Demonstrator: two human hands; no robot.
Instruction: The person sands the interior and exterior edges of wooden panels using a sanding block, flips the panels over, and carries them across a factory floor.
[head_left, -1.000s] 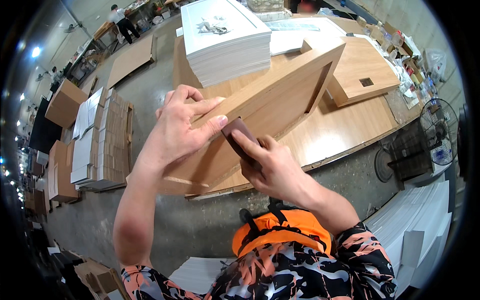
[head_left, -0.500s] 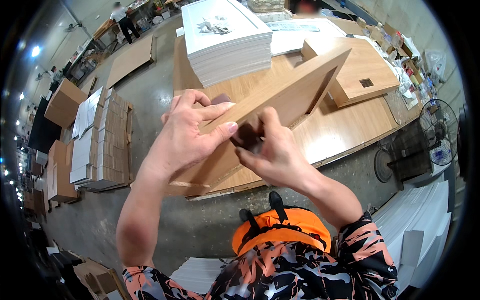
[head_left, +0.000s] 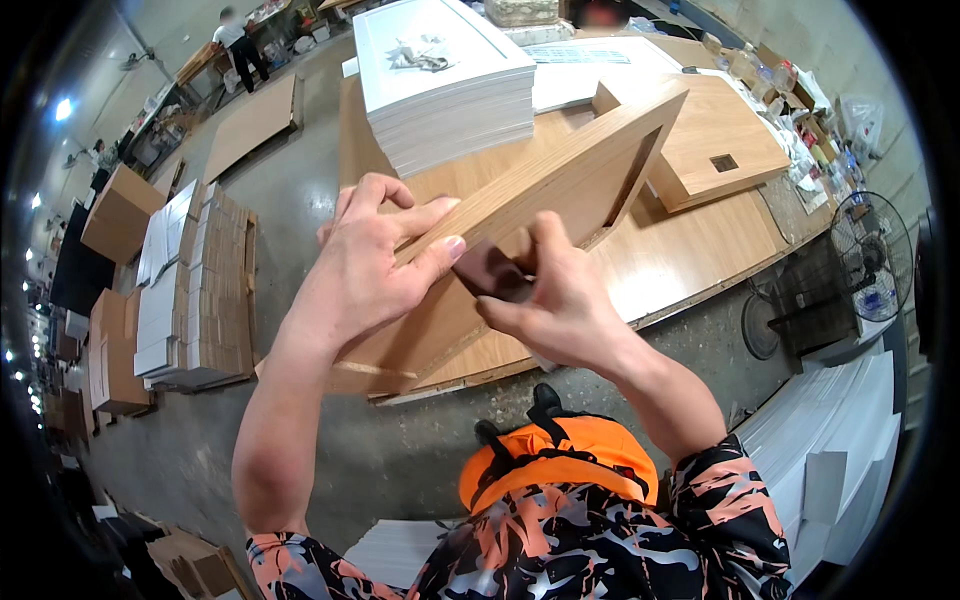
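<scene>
A light wooden framed panel (head_left: 540,165) stands tilted on its edge over the workbench, its recessed side facing right. My left hand (head_left: 365,255) pinches the panel's upper edge near its close end, thumb on the recessed side and fingers over the far side. In my right hand (head_left: 560,300) is a dark brown sanding block (head_left: 490,272), held against or just beside the inner face of the frame, close to my left thumb. Part of the block is hidden by my fingers, and slight blur hides whether it touches the wood.
On the wooden workbench (head_left: 690,260) are a stack of white panels (head_left: 450,110) with a rag on top and a wooden box-like piece (head_left: 720,135). A fan (head_left: 870,255) stands at right. Stacked cartons (head_left: 205,290) are at left; a person (head_left: 238,50) stands far off.
The sanding block has shifted slightly and shows more clearly below my left thumb. My left hand keeps its hold on the panel. The whole view has shifted a little.
</scene>
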